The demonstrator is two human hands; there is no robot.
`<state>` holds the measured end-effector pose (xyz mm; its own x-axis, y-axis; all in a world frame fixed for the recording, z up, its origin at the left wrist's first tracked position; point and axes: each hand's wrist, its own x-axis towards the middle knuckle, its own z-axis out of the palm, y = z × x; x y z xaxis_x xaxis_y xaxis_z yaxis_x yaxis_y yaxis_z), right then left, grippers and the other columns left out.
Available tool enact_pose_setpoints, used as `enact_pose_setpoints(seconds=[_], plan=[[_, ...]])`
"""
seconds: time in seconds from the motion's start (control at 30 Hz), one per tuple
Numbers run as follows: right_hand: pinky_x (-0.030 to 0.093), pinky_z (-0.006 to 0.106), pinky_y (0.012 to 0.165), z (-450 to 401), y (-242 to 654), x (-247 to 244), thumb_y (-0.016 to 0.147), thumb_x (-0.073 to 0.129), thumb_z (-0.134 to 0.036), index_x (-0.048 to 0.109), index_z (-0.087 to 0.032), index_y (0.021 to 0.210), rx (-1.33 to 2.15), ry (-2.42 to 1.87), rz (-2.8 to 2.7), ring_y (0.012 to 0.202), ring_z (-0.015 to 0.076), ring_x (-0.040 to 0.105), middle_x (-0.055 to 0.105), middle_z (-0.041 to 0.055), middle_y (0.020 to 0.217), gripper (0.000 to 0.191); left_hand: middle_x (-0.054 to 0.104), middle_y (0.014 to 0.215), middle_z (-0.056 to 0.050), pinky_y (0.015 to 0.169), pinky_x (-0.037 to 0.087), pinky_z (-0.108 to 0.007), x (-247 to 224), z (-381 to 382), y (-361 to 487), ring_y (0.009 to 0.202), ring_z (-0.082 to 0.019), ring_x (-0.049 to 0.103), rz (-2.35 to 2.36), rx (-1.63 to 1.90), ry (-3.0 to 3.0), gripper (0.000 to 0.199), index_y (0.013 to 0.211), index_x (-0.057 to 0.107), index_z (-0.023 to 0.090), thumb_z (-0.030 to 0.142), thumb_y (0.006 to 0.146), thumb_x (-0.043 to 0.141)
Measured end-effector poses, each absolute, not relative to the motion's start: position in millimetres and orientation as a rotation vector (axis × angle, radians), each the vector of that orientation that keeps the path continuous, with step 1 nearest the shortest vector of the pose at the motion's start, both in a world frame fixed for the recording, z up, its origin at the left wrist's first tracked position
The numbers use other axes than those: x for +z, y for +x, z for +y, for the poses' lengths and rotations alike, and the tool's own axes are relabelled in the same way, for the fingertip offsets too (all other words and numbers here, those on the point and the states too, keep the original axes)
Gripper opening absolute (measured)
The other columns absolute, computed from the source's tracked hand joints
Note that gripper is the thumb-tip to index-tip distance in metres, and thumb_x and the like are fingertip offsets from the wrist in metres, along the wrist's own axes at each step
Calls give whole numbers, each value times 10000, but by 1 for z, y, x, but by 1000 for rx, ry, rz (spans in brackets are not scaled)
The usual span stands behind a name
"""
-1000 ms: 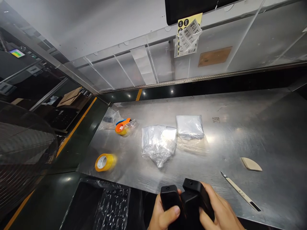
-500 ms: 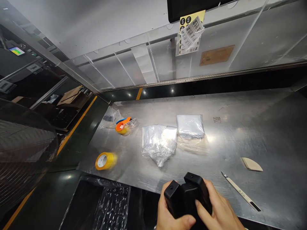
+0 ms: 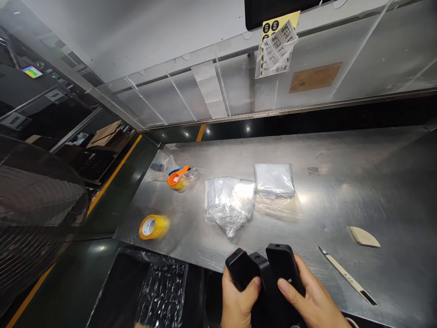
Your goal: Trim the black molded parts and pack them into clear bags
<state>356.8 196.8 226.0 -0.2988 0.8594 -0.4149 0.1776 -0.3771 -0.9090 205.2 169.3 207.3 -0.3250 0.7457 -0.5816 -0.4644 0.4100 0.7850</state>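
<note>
Several smooth black blocks with rounded edges are held together above the table's near edge. My left hand (image 3: 237, 296) is closed around the left black block (image 3: 239, 269), its thumb on the upper face. My right hand (image 3: 312, 296) grips the right black block (image 3: 283, 264), thumb pressed against its face. Between them shows another black block (image 3: 260, 269), a small hole in its end. Whether these pieces are joined lower down is hidden. Just beyond my hands lies a crumpled clear plastic bag (image 3: 229, 200), beside a flat stack of clear bags (image 3: 274, 181).
On the metal table (image 3: 341, 200) lie a yellow tape roll (image 3: 152, 227), an orange tape dispenser (image 3: 177, 176), a scalpel-like knife (image 3: 346, 273) and a beige wedge (image 3: 364, 237). Below the left edge sits a black plastic-lined bin (image 3: 124, 282). A fan guard (image 3: 41, 191) stands left.
The black blocks have spread apart at their upper ends and turned. My left thumb has moved up onto the left block. The view has shifted slightly.
</note>
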Motion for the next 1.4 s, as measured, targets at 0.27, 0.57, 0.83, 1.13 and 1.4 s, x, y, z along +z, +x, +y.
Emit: enact_pose_setpoints(seconds=[0.27, 0.57, 0.83, 1.13, 1.4], plan=[[398, 324, 1018, 196, 354, 213, 862, 440, -514, 267, -191, 1281, 1792, -1460, -1324, 1252, 217, 404, 428, 123, 1343, 556, 683, 931, -67, 804, 497, -316, 233, 184, 209, 885, -213, 640, 1482, 1294, 203, 526, 1002, 507, 164, 270, 568, 785], [411, 344, 1005, 195, 352, 211, 823, 503, -510, 300, -192, 1271, 1740, -1415, -1462, 1220, 239, 453, 452, 132, 1334, 586, 662, 970, -92, 863, 477, -343, 216, 173, 206, 924, -246, 635, 1658, 1372, 372, 620, 1082, 500, 151, 322, 556, 780], [436, 368, 983, 194, 348, 209, 810, 529, -479, 320, -179, 1300, 1724, -1283, -1464, 1215, 265, 466, 485, 149, 1309, 612, 659, 891, -60, 754, 523, -249, 225, 169, 210, 806, -180, 644, 1793, 1495, 442, 604, 1068, 530, 158, 330, 543, 774], [445, 352, 978, 192, 336, 202, 832, 487, -467, 272, -179, 1340, 1676, -1311, -1564, 1189, 243, 496, 496, 151, 1296, 623, 660, 843, -28, 725, 520, -193, 228, 173, 205, 769, -143, 645, 1776, 1528, 445, 545, 1032, 541, 168, 320, 560, 768], [471, 320, 923, 241, 293, 183, 774, 494, -561, 458, -166, 1219, 1874, -1321, -1456, 1076, 248, 564, 594, 130, 1143, 596, 657, 748, -26, 609, 505, -218, 217, 200, 163, 658, -145, 625, 1543, 1638, 297, 524, 941, 576, 169, 390, 520, 794]])
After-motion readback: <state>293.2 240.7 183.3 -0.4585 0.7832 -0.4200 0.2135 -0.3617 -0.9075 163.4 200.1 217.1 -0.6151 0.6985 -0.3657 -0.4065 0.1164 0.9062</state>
